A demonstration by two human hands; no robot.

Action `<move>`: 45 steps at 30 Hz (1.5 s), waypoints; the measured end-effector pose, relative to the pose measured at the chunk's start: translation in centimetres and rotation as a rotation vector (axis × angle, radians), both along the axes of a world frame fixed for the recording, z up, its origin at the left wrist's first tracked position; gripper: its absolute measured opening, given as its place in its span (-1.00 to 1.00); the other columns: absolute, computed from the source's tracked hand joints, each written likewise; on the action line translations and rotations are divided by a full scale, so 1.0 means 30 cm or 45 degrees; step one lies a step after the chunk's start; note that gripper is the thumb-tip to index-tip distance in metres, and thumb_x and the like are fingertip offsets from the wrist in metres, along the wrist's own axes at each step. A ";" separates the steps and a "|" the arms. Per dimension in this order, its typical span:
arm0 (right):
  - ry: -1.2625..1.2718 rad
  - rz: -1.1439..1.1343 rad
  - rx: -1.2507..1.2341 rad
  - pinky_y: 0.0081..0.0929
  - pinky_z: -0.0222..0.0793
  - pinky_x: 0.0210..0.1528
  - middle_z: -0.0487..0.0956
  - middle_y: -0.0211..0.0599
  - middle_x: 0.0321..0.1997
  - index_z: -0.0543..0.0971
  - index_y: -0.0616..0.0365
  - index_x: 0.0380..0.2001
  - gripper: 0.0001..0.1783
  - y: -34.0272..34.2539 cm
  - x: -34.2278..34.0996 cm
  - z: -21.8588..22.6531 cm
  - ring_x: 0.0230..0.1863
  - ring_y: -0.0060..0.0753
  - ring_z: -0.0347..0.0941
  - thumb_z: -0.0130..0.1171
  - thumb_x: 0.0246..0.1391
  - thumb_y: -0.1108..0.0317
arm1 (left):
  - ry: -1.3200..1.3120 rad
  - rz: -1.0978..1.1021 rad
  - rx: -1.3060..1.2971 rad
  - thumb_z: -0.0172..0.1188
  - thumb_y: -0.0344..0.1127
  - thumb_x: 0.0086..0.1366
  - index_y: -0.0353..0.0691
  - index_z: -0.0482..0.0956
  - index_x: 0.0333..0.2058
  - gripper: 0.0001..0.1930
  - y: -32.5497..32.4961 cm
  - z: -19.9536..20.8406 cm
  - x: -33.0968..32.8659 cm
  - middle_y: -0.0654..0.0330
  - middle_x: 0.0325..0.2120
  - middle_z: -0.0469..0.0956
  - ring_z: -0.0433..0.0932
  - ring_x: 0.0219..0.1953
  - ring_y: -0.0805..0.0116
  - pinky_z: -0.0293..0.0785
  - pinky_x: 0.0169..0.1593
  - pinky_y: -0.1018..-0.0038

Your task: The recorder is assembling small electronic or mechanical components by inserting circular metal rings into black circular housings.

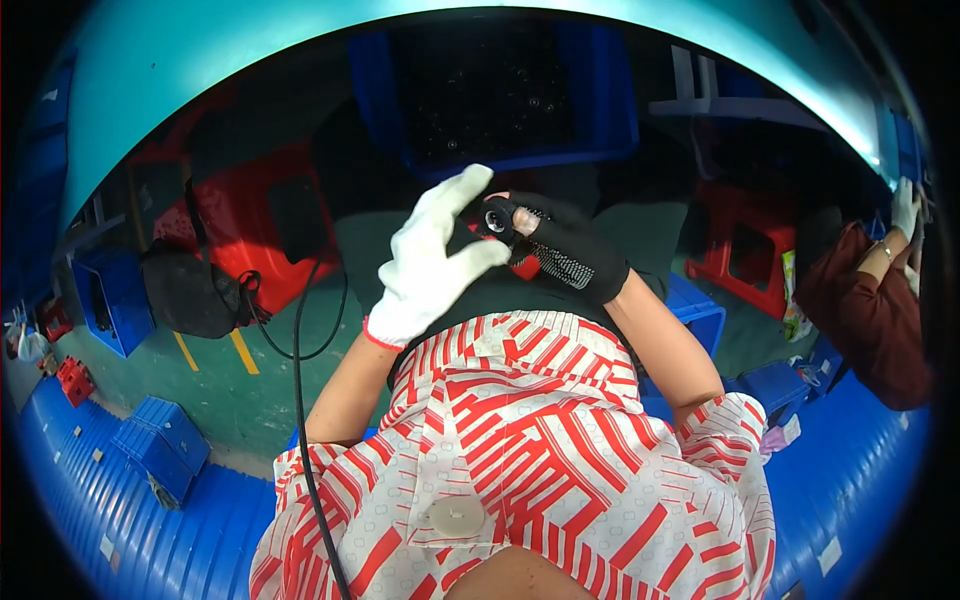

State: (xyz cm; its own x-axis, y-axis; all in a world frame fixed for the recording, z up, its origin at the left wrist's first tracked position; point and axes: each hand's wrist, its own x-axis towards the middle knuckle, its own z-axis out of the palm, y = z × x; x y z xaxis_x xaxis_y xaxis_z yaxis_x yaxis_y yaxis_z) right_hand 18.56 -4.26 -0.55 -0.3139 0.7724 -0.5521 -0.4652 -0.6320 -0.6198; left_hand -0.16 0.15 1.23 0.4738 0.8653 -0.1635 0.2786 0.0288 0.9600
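My left hand (430, 255), in a white knitted glove with a red cuff, is open. Its thumb and fingers are spread apart, just left of my right hand and holding nothing. My right hand (570, 250) wears a black glove with grip dots and bare thumb and fingertip. It is closed on a small black round part (494, 220) with a pale ring at its middle. The part's far side is hidden by the fingers. Both hands are above my lap, in front of a blue bin (520, 160) holding many small dark pieces.
A teal table edge (300, 52) curves across the top. Red stools (265, 215) stand left and right, a black bag (190, 285) by the left one. A black cable (300, 420) hangs down my left side. A co-worker's gloved hand (905, 208) is at far right.
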 end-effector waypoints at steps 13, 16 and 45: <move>0.652 -0.075 -0.186 -0.52 0.39 -0.07 0.55 -0.31 -0.16 0.51 0.11 -0.13 -0.64 -0.015 -0.031 -0.007 -0.12 -0.45 0.45 0.03 0.21 0.06 | 0.169 0.033 0.285 0.41 -0.36 -0.12 -0.32 0.48 -0.04 -0.41 -0.011 0.052 0.038 -0.02 -0.09 0.49 0.57 -0.15 0.17 0.52 -0.10 0.45; 0.657 -0.094 -0.191 -0.53 0.41 -0.08 0.56 -0.30 -0.17 0.53 0.13 -0.15 -0.64 -0.017 -0.037 -0.015 -0.13 -0.43 0.47 0.04 0.20 0.06 | 0.184 0.049 0.283 0.41 -0.36 -0.13 -0.32 0.49 -0.05 -0.42 -0.012 0.057 0.035 -0.01 -0.10 0.50 0.57 -0.16 0.17 0.52 -0.11 0.44; -1.065 -0.006 0.976 -0.39 0.38 -0.07 0.50 -0.15 -0.12 0.49 0.18 -0.07 -0.50 0.015 -0.052 -0.026 -0.11 -0.18 0.45 0.35 -0.15 0.37 | -0.663 0.395 -0.998 0.07 -0.41 0.29 -0.50 0.36 0.03 -0.62 -0.037 -0.024 -0.006 -0.02 -0.17 0.52 0.58 -0.21 0.32 0.59 -0.17 0.49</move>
